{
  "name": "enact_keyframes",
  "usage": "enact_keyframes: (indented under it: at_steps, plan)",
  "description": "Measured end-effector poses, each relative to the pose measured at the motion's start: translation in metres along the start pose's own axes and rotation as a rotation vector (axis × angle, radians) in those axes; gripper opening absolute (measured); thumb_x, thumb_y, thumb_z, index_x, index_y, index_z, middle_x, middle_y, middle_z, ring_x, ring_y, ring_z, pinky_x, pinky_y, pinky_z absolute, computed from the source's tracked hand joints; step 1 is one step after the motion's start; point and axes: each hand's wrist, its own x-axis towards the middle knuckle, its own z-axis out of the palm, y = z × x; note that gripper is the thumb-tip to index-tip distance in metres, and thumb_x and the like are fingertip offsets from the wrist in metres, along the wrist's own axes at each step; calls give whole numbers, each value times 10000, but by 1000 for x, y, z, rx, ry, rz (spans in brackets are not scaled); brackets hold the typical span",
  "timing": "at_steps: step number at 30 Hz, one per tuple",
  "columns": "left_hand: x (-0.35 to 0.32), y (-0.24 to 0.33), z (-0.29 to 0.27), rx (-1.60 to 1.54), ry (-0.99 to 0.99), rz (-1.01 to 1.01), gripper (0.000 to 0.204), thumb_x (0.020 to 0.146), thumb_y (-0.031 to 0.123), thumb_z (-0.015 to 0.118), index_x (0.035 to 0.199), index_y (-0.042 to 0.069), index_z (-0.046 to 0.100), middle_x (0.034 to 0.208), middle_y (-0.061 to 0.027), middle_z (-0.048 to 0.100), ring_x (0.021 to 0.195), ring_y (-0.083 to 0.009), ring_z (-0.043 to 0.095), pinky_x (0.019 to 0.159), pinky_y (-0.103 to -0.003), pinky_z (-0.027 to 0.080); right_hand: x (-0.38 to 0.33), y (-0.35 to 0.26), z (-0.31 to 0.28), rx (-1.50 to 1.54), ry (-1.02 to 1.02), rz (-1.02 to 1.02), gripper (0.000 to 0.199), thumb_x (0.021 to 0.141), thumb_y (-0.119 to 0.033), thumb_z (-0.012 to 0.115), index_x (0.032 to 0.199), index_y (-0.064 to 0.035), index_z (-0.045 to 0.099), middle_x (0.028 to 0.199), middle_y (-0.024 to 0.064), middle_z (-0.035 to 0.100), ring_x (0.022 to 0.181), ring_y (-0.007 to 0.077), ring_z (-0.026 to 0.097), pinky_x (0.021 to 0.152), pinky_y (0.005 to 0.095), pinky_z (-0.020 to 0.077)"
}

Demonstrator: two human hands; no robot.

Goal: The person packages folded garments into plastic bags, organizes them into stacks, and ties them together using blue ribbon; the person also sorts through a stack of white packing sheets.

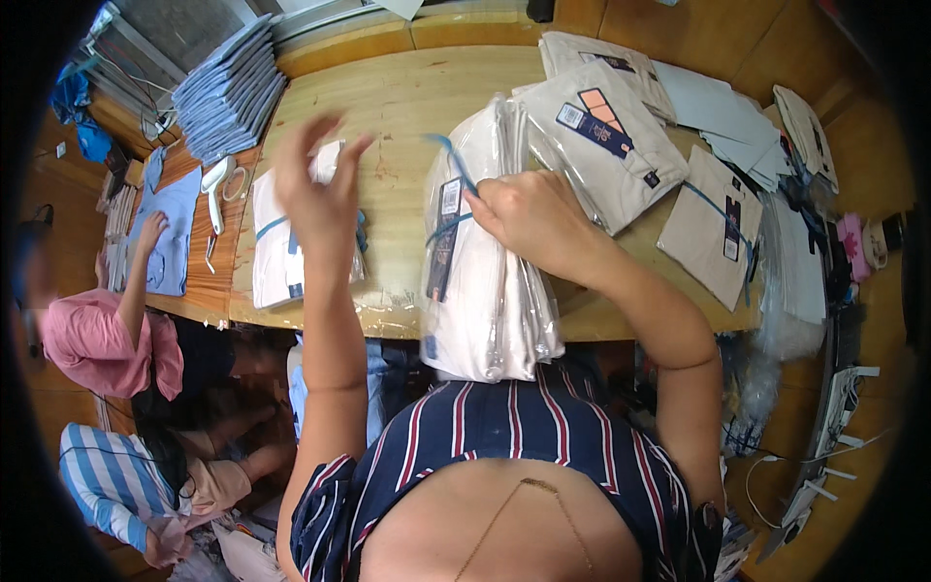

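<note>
A bundle of cream folded garments in clear plastic bags (490, 320) lies in front of me on the table, its near end at my chest. A blue strip (452, 225) runs across the bundle, and its loose end sticks up at the far left side. My right hand (533, 215) is closed on the blue strip on top of the bundle. Off to the left, my left hand (315, 189) is raised with fingers apart, holding nothing and slightly blurred. Below it lies another cream garment bundle (276, 257) with a blue strip, partly hidden by my forearm.
More bagged cream garments (606, 126) lie at the back right, beside pale flat sheets (698, 92). A cream pack (706, 228) lies nearer. At left stand a blue shirt stack (228, 92) and a white handheld tool (214, 194). A co-worker's hand (152, 230) rests by a blue shirt.
</note>
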Motion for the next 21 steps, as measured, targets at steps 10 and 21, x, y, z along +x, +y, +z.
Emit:
enact_keyframes:
  at_steps: [10,21]
  plan:
    - [-69,-7,-18,-876,-180,-871,131,767,80,554,745,-49,551,760,-87,575,687,-105,511,640,-212,405,40,-36,8,-132,-188,-354,161,694,-136,518,578,-34,564,540,113,552,506,238,573,433,323,441]
    - [-67,-12,-4,-1438,-139,-588,201,813,242,475,765,50,439,542,-19,400,483,-139,432,487,-254,366,21,-16,4,1393,-158,258,144,793,-93,504,795,43,551,597,46,489,539,105,437,509,232,368]
